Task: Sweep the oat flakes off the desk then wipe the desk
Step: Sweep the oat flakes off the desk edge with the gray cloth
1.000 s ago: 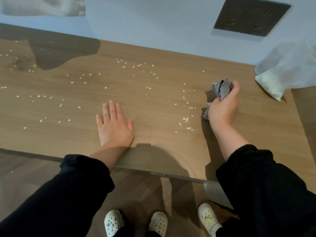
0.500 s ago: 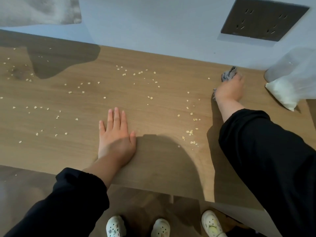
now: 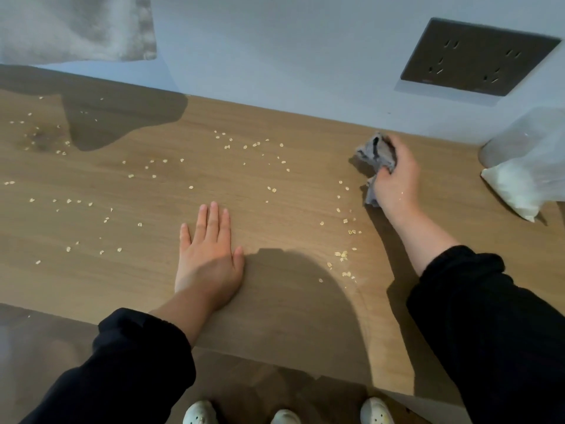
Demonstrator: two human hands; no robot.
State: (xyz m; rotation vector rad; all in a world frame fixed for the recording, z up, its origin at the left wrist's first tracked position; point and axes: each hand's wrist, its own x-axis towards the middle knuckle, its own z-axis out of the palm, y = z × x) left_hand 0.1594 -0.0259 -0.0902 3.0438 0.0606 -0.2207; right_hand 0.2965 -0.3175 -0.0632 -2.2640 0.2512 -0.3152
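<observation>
Gripping a crumpled grey cloth [image 3: 375,156] in my right hand [image 3: 397,182], I press it against the wooden desk [image 3: 275,316] right of centre in the frame, near the wall. My left hand [image 3: 208,258] lies flat on the desk at lower centre, fingers straight and holding nothing. Oat flakes [image 3: 344,255] lie scattered across the middle and left of the desk, with a loose line of them just left of my right hand. A white plastic bag [image 3: 526,175] sits at the right edge.
</observation>
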